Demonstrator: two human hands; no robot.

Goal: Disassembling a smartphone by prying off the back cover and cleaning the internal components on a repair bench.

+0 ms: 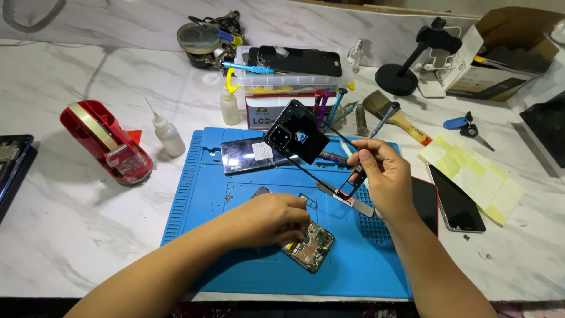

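Hands at work over a blue mat [235,259] on a white marbled surface [70,235].

Left hand [276,218] is curled shut, fingertips pinching a circuit board [312,247] lying on the mat's near edge. Right hand [382,176] is closed on a black phone frame [306,141], lifted tilted above the mat. Left of the mat sit a red tape dispenser [106,141] and a small bottle [168,135]; behind it, a clear box [288,82]; right of it, yellow notes [471,174].
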